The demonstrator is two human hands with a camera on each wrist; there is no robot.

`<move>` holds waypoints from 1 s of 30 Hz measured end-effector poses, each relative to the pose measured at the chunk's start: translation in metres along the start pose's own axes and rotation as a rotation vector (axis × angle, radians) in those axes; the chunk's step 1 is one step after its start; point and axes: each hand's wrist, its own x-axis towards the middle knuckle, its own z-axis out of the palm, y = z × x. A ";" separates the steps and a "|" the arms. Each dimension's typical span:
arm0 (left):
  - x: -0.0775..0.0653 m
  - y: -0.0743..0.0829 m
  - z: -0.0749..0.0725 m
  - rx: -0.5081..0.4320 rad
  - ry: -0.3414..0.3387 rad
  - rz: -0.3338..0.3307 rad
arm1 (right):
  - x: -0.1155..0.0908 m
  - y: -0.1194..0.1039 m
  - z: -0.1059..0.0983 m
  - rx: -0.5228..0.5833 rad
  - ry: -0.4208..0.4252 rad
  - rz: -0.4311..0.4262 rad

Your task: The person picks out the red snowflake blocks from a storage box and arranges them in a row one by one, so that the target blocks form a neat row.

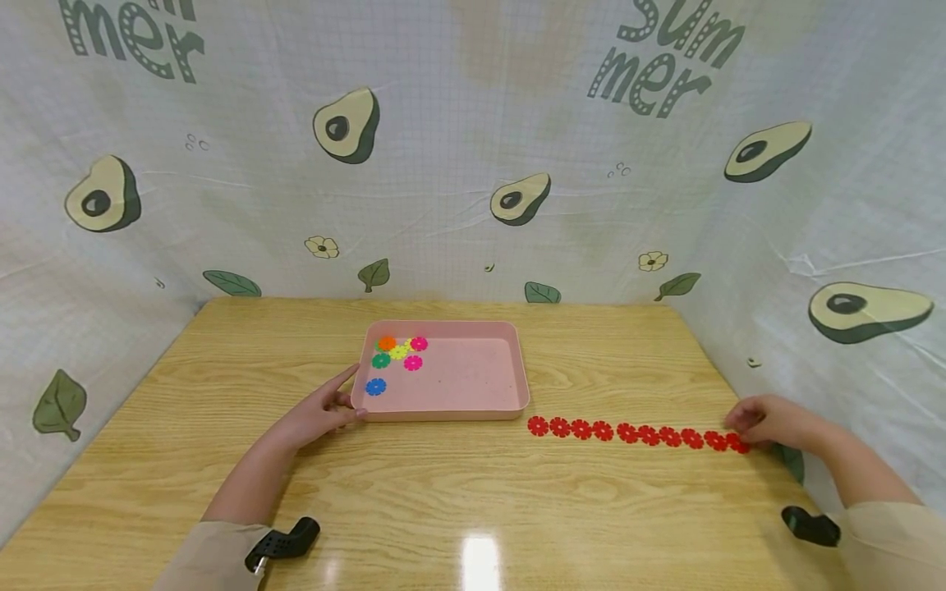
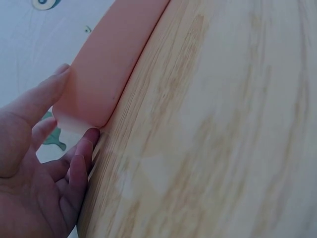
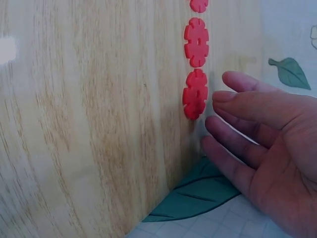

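At the left front corner of a pink tray (image 1: 447, 415), my left hand (image 1: 325, 412) touches the outer walls with its thumb and index finger spread; the left wrist view shows this hand (image 2: 34, 148) with its fingertips at the tray's corner (image 2: 106, 69). On the right, my right hand (image 1: 776, 423) is at the outer end of a row of red notched plastic discs (image 1: 649, 436). In the right wrist view its loosely bent fingers (image 3: 233, 106) lie right beside the last red disc (image 3: 195, 94), with nothing held between them.
Loose discs lie in the tray's left part: orange (image 1: 388, 344), yellow (image 1: 399, 353), pink (image 1: 413, 363), green (image 1: 380, 361) and blue (image 1: 376, 387). The wooden table (image 1: 414, 501) is bordered by a printed cloth (image 1: 443, 123) at the back and sides.
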 end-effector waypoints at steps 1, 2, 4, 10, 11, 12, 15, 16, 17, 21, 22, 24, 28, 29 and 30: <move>0.000 0.000 0.000 -0.002 0.000 -0.002 | 0.000 -0.002 0.000 -0.023 0.006 -0.007; 0.000 0.000 0.000 0.000 0.000 -0.004 | 0.001 -0.004 -0.001 -0.039 0.014 -0.011; 0.000 0.001 -0.001 0.001 0.000 -0.011 | 0.003 -0.008 -0.002 -0.062 0.021 -0.013; -0.001 0.003 -0.004 0.008 -0.005 -0.035 | 0.011 -0.025 -0.003 -0.083 0.029 0.003; -0.001 0.003 -0.005 0.008 -0.003 -0.046 | 0.013 -0.027 -0.003 -0.087 0.030 -0.001; -0.001 0.003 -0.005 0.009 -0.001 -0.057 | 0.014 -0.030 -0.003 -0.089 0.033 -0.003; -0.001 0.005 -0.007 0.015 -0.002 -0.081 | 0.018 -0.038 -0.002 -0.085 0.034 -0.026; -0.001 0.005 -0.008 0.018 0.000 -0.088 | 0.019 -0.041 -0.002 -0.082 0.036 -0.033; -0.001 0.006 -0.008 0.023 -0.001 -0.095 | 0.021 -0.044 -0.002 -0.082 0.036 -0.040; -0.003 0.011 -0.013 0.063 0.001 -0.105 | 0.026 -0.057 0.000 -0.074 0.035 -0.085; -0.004 0.013 -0.014 0.071 0.000 -0.104 | 0.027 -0.061 0.001 -0.067 0.038 -0.097; -0.005 0.017 -0.018 0.090 -0.003 -0.101 | 0.029 -0.068 0.003 -0.054 0.046 -0.132; -0.005 0.023 -0.025 0.134 -0.017 -0.073 | 0.033 -0.088 0.007 -0.060 0.083 -0.182; -0.004 0.025 -0.027 0.149 -0.017 -0.068 | 0.033 -0.093 0.009 -0.072 0.099 -0.191; -0.004 0.026 -0.028 0.169 -0.015 -0.059 | 0.034 -0.099 0.010 -0.085 0.116 -0.199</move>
